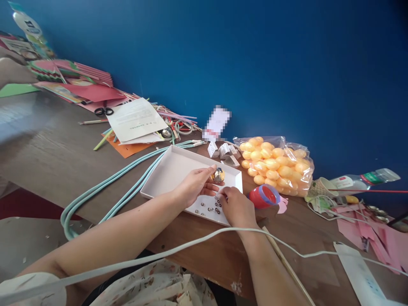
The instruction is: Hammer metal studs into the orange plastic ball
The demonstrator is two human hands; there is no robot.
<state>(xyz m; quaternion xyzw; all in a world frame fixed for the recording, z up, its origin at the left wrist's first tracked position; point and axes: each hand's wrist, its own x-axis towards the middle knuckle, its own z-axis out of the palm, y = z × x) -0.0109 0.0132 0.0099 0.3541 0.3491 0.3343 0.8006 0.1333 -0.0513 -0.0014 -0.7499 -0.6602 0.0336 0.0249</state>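
Note:
A shiny gold and silver ball is held at the fingertips of my left hand, over a shallow white box. My right hand is inside the box's right part, its thumb and fingers pressed together above several small round beads. What those fingertips hold, if anything, is too small to make out. More small beads lie on the box floor between the hands.
Behind the box stand small white cards and a bag of orange balls. A red cup is at its right. Pale blue cords loop left. A white cable crosses in front. Another person's hand shows far left.

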